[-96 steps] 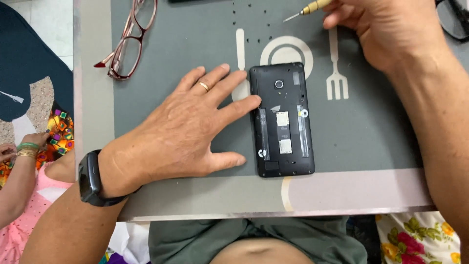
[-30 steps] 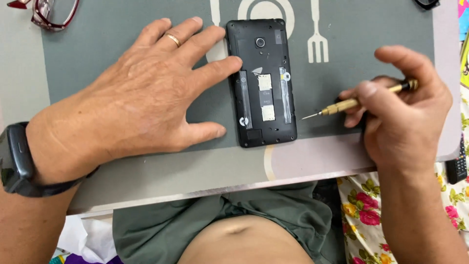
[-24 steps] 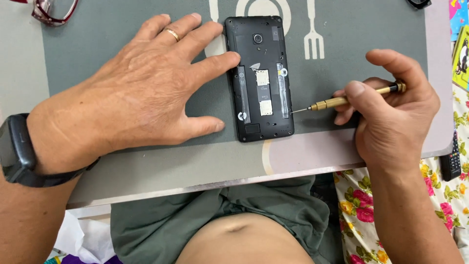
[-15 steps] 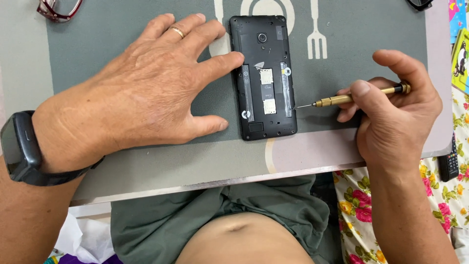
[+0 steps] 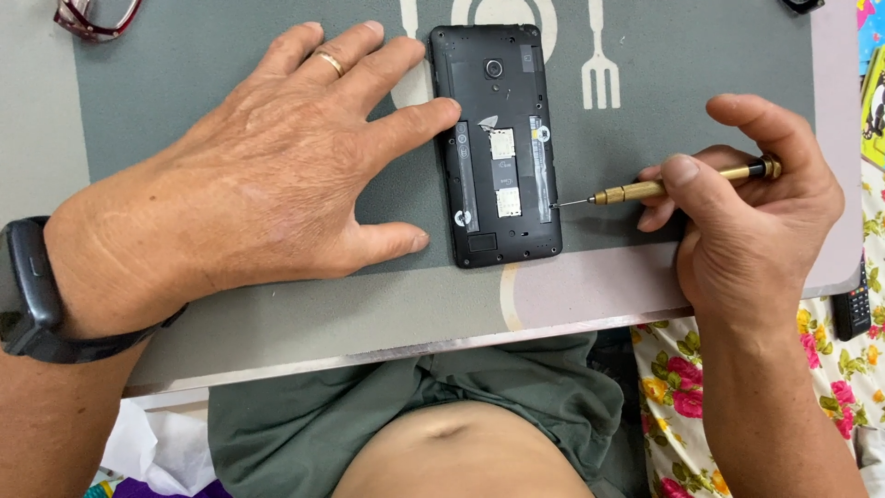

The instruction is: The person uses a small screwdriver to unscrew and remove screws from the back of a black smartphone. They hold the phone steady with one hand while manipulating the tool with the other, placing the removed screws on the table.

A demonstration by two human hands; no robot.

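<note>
Left hand [image 5: 267, 175]: lying flat, fingers spread, bracing the matte black phone [image 5: 502, 143].
Right hand [image 5: 747, 221]: pinching a slim brass screwdriver [image 5: 678, 183], tip touching the phone's edge.

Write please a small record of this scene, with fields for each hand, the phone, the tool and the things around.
left hand: left hand lies flat on the grey mat, fingertips against the phone's left edge
right hand: right hand grips the screwdriver
phone: black phone, back cover off, lying lengthwise on the mat
tool: brass screwdriver, tip at the phone's right edge
wrist: black band on the left wrist
nearby: red-framed glasses at the top left
</note>
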